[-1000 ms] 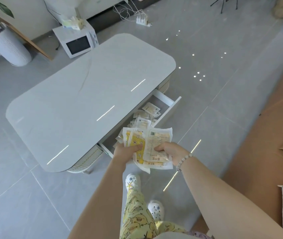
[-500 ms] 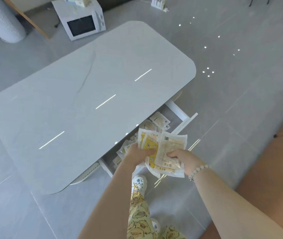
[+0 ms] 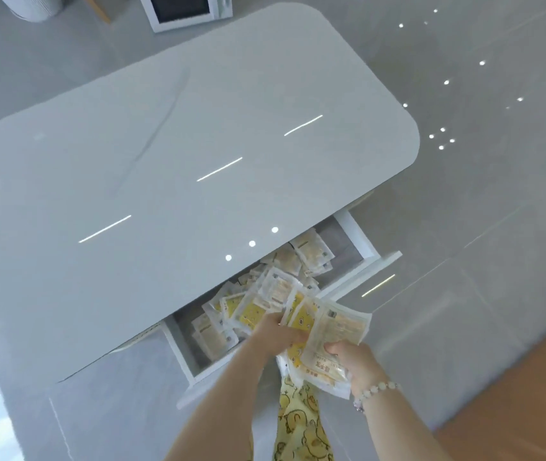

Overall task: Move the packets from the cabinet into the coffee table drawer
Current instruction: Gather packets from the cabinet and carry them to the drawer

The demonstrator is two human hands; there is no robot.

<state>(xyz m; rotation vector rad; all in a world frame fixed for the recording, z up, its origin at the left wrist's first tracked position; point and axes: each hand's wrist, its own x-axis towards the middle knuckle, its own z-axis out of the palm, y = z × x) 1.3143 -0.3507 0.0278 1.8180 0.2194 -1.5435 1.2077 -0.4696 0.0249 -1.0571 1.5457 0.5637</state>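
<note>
Your left hand (image 3: 278,334) and right hand (image 3: 354,364) both grip one fanned stack of packets (image 3: 331,341). The left fingers curl over its left side. The right thumb pinches the lower right corner.

Writing: the top packet carries a block of small print and a row of large orange characters near its lower edge. All of it is too blurred to read. A dark square mark sits at its upper corner.

Materials: the packets are flat, clear plastic sachets with white sealed edges. Some have yellow printed faces, others are pale beige. The held stack hangs over the front rail of the open drawer (image 3: 358,234), which is white-walled with a grey floor.

More packets (image 3: 311,254) lie loose and overlapping inside the drawer, too jumbled to count.

The worktop (image 3: 165,161) is glossy pale stone, rectangular with rounded corners and one thin dark vein. Three strip reflections and three round ones show on it.

One pale bead bracelet (image 3: 378,389) circles your right wrist. The floor (image 3: 497,227) is large grey tiles. One white microwave (image 3: 185,8) stands on it beyond the table.
</note>
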